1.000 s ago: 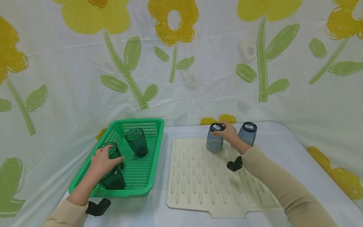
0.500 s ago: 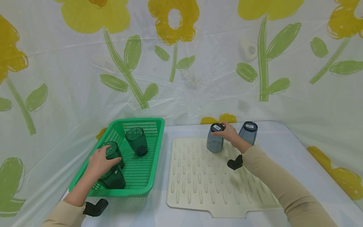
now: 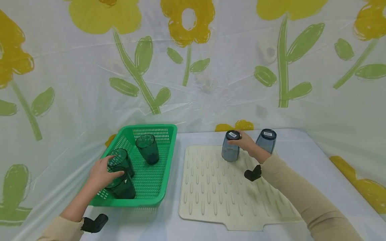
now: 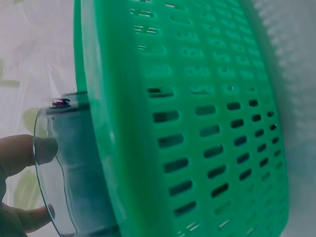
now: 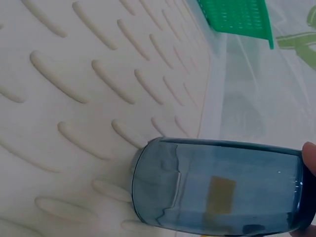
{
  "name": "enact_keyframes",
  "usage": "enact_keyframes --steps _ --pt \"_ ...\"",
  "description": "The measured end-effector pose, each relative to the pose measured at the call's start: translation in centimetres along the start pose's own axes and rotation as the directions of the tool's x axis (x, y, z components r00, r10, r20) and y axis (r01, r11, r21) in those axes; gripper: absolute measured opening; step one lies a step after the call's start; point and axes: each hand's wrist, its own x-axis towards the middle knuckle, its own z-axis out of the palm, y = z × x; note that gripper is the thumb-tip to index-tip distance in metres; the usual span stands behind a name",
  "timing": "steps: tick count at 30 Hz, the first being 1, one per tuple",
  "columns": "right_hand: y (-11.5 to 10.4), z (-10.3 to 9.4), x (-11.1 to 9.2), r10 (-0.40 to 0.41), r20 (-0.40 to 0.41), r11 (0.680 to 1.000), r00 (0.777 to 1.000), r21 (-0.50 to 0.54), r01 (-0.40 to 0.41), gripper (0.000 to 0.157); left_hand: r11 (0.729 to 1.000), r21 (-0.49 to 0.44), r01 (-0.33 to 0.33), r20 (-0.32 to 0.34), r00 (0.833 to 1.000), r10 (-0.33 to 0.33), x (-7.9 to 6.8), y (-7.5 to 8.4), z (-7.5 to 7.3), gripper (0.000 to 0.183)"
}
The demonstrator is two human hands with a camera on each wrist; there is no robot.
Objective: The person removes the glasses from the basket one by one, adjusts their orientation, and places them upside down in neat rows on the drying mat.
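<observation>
My right hand [image 3: 245, 142] grips an upside-down blue-grey drinking glass [image 3: 230, 152] near its base. That glass stands rim-down on the back of the cream drying mat [image 3: 205, 187]; the right wrist view shows its side [image 5: 217, 187]. Right behind the wrist is a second upturned glass [image 3: 266, 144]. To the left, my left hand [image 3: 99, 175] is spread over the side of a green basket [image 3: 132, 202], thumb and fingers apart by the rims of two upright glasses, a nearer one [image 3: 122, 189] and one behind it [image 3: 120, 160]. Its fingertips overlap a glass rim [image 4: 42, 177] in the left wrist view; contact is unclear.
Another upright glass [image 3: 147, 149] stands at the back of the basket. A pale tabletop [image 3: 169, 221] lies around basket and mat. Behind everything hangs a white curtain [image 3: 229, 77] printed with yellow flowers.
My left hand has drawn back a little to the left, uncovering more of the two glasses in the basket. The right hand and its glass stay in place on the mat.
</observation>
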Motion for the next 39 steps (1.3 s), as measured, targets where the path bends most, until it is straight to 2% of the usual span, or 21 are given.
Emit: enact_keyframes --steps 4,11,16,19,23,28,32,39 --pt "0.1 0.0 -0.4 0.003 0.016 1.0 1.0 -0.01 -0.003 0.084 1.0 -0.018 0.014 0.02 1.0 -0.013 0.0 -0.6 -0.2 0.08" --pt "1.3 0.6 -2.4 0.074 0.02 0.997 0.997 0.013 -0.075 0.093 0.998 -0.049 0.047 0.047 0.998 -0.044 -0.1 -1.4 -0.2 0.086" --pt "2.5 0.8 -3.7 0.075 0.008 0.997 0.997 0.031 -0.075 0.098 0.99 -0.094 0.104 0.12 0.988 -0.092 -0.4 -1.4 -0.1 0.099" --pt "3.2 0.9 -4.3 0.061 0.0 0.998 0.998 0.025 -0.061 0.099 0.986 -0.112 0.121 0.142 0.984 -0.105 -0.6 -1.2 0.0 0.103" --pt "3.9 1.2 -5.0 0.048 -0.017 0.999 0.999 0.005 -0.048 0.101 0.986 -0.111 0.127 0.135 0.985 -0.111 -0.9 -0.9 0.1 0.098" --pt "4.7 1.6 -5.9 0.048 -0.028 0.999 0.998 -0.006 -0.048 0.097 0.986 -0.073 0.147 0.16 0.978 -0.134 -1.2 -0.8 0.3 0.098" --pt "5.4 1.9 -6.4 0.044 -0.03 0.999 0.999 0.0 -0.044 0.097 0.99 -0.028 0.136 0.174 0.976 -0.129 -1.4 -0.7 0.7 0.104" --pt "5.8 2.1 -7.3 0.051 -0.038 0.999 0.998 0.012 -0.051 0.096 0.993 -0.031 0.11 0.176 0.979 -0.103 -1.4 -0.5 0.9 0.107"
